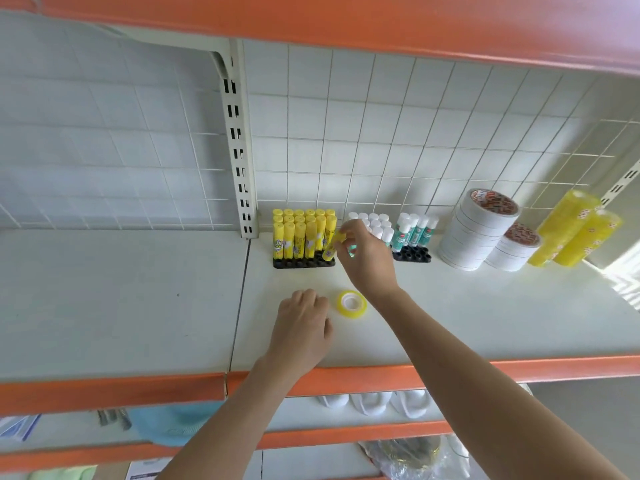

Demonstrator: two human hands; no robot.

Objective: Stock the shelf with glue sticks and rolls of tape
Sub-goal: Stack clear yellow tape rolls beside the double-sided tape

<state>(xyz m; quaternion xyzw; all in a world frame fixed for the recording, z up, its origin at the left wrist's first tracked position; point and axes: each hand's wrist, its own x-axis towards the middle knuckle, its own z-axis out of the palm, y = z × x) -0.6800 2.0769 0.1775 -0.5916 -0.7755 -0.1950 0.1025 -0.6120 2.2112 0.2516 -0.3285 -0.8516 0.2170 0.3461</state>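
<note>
Here, the right hand (363, 258) has its grip pinched on a light, rigid glue stick (331, 247), tilted over the black tray (304, 263). The left hand (303, 329) rests loosely curled on the shelf (138, 299), holding nothing, just beside a tape roll (351, 304).

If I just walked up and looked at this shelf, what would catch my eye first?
Probably the right hand in the middle of the shelf, pinching a yellow glue stick at the front right corner of a black tray packed with upright yellow sticks. Just in front lies a small yellow tape roll, flat beside the left hand. Far right, tall stacks of white tape stand out.
</note>
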